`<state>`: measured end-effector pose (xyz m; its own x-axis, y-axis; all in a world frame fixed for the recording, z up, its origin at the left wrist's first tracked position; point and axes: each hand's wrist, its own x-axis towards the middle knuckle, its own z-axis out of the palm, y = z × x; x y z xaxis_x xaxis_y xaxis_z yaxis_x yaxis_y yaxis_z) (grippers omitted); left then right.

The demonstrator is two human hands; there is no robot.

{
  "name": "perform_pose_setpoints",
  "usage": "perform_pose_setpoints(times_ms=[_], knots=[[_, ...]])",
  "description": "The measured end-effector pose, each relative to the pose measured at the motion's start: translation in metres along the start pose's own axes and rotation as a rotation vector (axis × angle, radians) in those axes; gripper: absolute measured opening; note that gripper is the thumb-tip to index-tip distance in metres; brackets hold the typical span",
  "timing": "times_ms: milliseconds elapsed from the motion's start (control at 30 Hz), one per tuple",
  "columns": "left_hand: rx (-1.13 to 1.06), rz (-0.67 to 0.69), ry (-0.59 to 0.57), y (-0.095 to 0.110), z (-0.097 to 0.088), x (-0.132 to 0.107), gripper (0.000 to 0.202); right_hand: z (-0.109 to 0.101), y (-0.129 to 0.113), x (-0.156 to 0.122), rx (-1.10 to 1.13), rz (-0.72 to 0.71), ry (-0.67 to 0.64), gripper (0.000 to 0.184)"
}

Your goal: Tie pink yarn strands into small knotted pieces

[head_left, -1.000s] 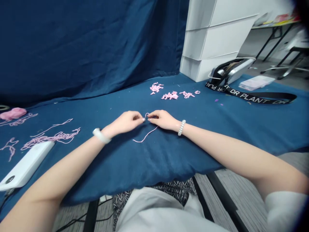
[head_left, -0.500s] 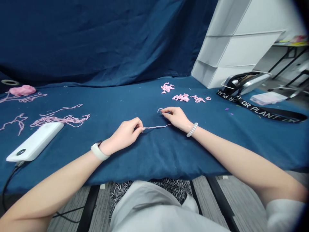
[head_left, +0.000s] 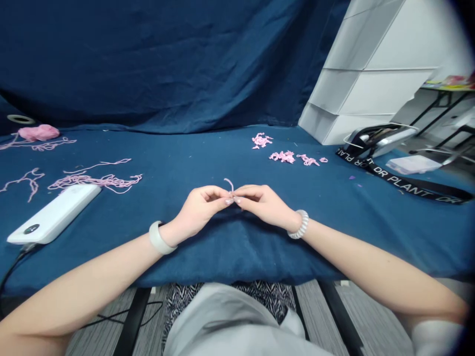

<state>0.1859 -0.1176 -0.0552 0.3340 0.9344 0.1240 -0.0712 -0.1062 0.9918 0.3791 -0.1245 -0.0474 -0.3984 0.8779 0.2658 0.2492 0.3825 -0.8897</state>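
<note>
A short piece of pink yarn (head_left: 229,183) sticks up between the fingertips of both hands. My left hand (head_left: 200,206) pinches it from the left, thumb against forefinger. From the right, my right hand (head_left: 265,205) pinches the same yarn, its fingertips touching those of the left. The rest of the strand is hidden by the fingers. Small pink yarn bits (head_left: 282,156) lie in little heaps beyond my right hand. To the left, a loose bundle of long pink yarn strands (head_left: 118,182) rests on the blue cloth (head_left: 178,163).
A white power bank (head_left: 55,212) with a black cable lies at the left. Behind it sit a pink yarn ball (head_left: 39,132) and a tape roll (head_left: 21,119). At the right are a lettered black strap (head_left: 404,184), a pouch (head_left: 382,138) and a clear plastic box (head_left: 413,164).
My hands have come together from a stretched strand; the right moved left and down, the left slightly right. The yarn between them is no longer taut and visible, only an end shows.
</note>
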Motion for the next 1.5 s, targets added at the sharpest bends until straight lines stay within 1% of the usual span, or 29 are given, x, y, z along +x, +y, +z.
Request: perform_pose_setpoints(times_ms=[67, 200, 367, 533, 633, 733, 800, 833, 1033, 1167, 1267, 1300, 1367, 1433, 1500], knots=[[-0.056, -0.01, -0.017, 0.0, 0.0, 0.0, 0.023, 0.003, -0.001, -0.002, -0.016, -0.001, -0.022, 0.024], [-0.099, -0.001, -0.013, 0.0, 0.001, 0.0, 0.025, 0.003, 0.005, -0.003, 0.014, 0.033, 0.037, 0.027], [-0.038, 0.001, -0.03, -0.003, 0.003, -0.001, 0.023, 0.006, 0.01, -0.002, -0.04, -0.039, -0.011, 0.024], [0.009, -0.016, -0.001, -0.002, 0.004, -0.002, 0.024, 0.006, 0.011, -0.001, -0.066, 0.002, 0.034, 0.026], [0.04, -0.003, -0.018, 0.0, 0.004, -0.001, 0.022, 0.007, 0.011, -0.001, -0.124, -0.013, 0.016, 0.029], [0.083, 0.042, -0.016, 0.001, 0.004, -0.001, 0.021, 0.01, 0.012, -0.001, -0.19, -0.078, -0.047, 0.022], [0.096, 0.069, -0.009, 0.001, 0.003, -0.001, 0.019, 0.012, 0.012, -0.002, -0.185, -0.093, -0.061, 0.015], [0.085, 0.068, -0.007, 0.0, 0.002, 0.0, 0.018, 0.013, 0.011, -0.002, -0.177, -0.091, -0.058, 0.014], [-0.081, -0.05, -0.005, -0.003, 0.004, 0.002, 0.022, 0.012, 0.007, -0.004, -0.189, -0.051, -0.02, 0.016], [-0.133, -0.101, -0.03, -0.007, 0.004, 0.002, 0.034, 0.011, 0.006, -0.005, -0.198, -0.077, -0.011, 0.016], [-0.138, -0.171, -0.045, -0.009, 0.003, 0.003, 0.043, 0.011, 0.005, -0.005, -0.226, -0.117, 0.022, 0.017], [-0.143, -0.195, -0.05, -0.01, 0.003, 0.003, 0.043, 0.01, 0.005, -0.005, -0.235, -0.134, 0.035, 0.017], [-0.147, -0.213, -0.062, -0.012, 0.001, 0.004, 0.037, 0.009, 0.005, -0.005, -0.253, -0.174, 0.063, 0.017], [-0.141, -0.199, -0.076, -0.013, 0.001, 0.004, 0.027, 0.009, 0.006, -0.005, -0.273, -0.223, 0.073, 0.016], [-0.134, -0.183, -0.083, -0.013, 0.001, 0.004, 0.022, 0.009, 0.007, -0.006, -0.297, -0.277, 0.063, 0.014]])
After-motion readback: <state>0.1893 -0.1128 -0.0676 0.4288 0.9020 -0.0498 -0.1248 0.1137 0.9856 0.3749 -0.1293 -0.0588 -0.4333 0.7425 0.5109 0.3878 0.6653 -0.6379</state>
